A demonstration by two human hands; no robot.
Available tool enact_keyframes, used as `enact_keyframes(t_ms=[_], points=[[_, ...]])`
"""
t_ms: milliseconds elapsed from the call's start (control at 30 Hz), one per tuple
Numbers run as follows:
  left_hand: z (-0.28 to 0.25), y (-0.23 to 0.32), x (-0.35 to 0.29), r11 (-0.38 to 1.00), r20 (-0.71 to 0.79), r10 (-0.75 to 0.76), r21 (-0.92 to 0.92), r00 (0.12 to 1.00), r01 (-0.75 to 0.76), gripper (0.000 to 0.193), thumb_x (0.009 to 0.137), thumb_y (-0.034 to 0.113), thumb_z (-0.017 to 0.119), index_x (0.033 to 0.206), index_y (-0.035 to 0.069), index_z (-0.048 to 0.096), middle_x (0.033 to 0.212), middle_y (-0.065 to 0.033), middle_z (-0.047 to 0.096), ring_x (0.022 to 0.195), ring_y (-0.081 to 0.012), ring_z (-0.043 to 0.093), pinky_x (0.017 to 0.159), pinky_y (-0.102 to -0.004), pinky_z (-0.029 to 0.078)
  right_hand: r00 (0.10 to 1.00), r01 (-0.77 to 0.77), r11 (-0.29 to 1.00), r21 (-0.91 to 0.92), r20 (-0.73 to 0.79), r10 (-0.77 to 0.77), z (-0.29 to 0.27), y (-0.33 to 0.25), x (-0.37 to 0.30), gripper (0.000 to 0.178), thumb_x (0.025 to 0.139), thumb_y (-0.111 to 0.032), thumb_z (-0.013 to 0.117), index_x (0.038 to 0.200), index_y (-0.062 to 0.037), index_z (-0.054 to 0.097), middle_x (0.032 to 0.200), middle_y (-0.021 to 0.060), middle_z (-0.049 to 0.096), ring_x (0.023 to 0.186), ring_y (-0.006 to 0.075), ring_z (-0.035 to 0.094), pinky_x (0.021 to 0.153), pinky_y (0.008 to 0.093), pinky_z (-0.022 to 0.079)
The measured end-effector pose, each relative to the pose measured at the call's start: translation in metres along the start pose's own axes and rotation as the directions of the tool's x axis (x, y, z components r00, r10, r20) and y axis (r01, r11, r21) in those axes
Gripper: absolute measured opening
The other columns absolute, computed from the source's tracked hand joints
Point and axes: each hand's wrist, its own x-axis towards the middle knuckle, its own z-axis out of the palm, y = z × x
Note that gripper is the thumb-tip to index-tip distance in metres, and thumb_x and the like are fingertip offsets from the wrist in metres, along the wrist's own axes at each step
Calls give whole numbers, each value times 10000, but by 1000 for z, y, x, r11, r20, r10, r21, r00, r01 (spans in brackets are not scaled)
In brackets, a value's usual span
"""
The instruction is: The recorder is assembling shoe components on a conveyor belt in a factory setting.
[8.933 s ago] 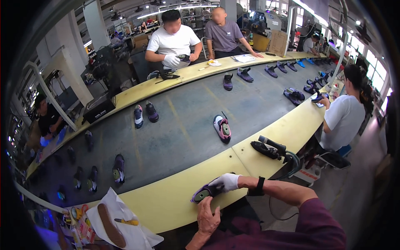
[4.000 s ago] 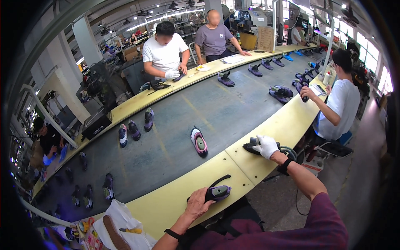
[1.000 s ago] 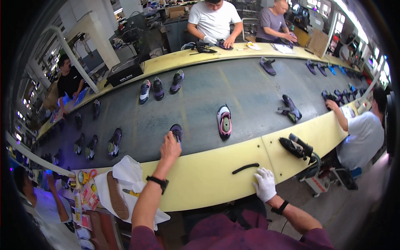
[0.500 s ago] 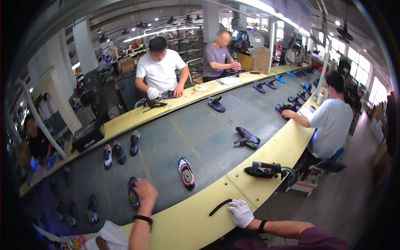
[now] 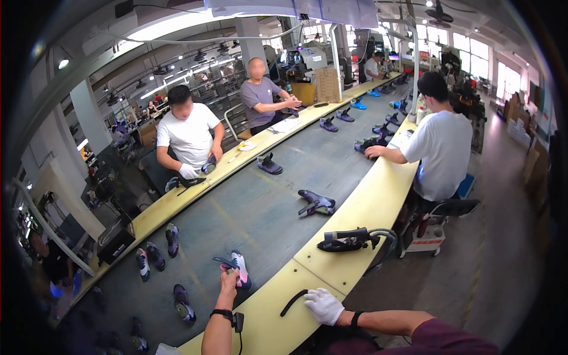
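My bare left hand (image 5: pixel 229 280) is closed at the heel end of a white, pink and purple shoe (image 5: pixel 242 266) near the belt's near edge. A dark flap sticks out beside the shoe's opening. My right hand (image 5: pixel 323 306), in a white glove, rests on the yellow worktop (image 5: pixel 266 316) with its fingers pinched at one end of a curved black strip (image 5: pixel 291 303). Left of my left hand, a dark purple shoe (image 5: pixel 183 303) stands on the grey conveyor belt (image 5: pixel 236 213).
A black hand tool with a hose (image 5: pixel 349 239) lies on the worktop to the right. Another shoe (image 5: pixel 316 203) lies tipped on the belt, and several more stand along it. Co-workers in white shirts (image 5: pixel 186 133) (image 5: pixel 438 154) and a grey shirt (image 5: pixel 260 94) work at the belt's sides.
My left hand has moved right from the dark purple shoe to the pink and white one and taken hold of it. My right hand stays at the black strip. The view has turned rightward.
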Motion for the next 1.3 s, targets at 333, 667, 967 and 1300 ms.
enact_keyframes(t_ms=[333,667,967,1300], points=[[-6,-14,-240,711,593,172,478,786,-516,652,912,325,822,1457,52,592,1356,-154,682,1261,-322,645,1067,-454,512,981,-176,969,172,-55,188,8,7,5,184,915,-104,715,1099,-100,736,1080,155,731,1076,380,690,990,509,512],[-17,12,-238,803,723,-30,429,690,-414,464,1134,421,557,1424,95,713,1345,-123,753,1255,-253,686,1094,-391,521,916,-276,872,404,385,111,8,-48,46,416,886,6,618,1228,-175,770,1108,166,717,999,392,720,882,477,599],[3,18,-245,574,722,53,543,689,-613,345,1092,357,597,1258,85,730,1134,-214,785,1078,-407,753,942,-492,579,944,-247,843,478,315,97,3,-49,42,509,854,62,616,1274,-179,774,1118,134,744,1034,390,719,936,470,581],[18,-2,-253,480,482,195,713,854,-512,225,1078,261,574,1189,85,659,1022,-238,768,975,-459,748,840,-581,557,834,-154,887,436,538,-119,15,-38,74,446,877,26,589,1252,-119,783,1024,209,767,966,443,728,851,507,586]])
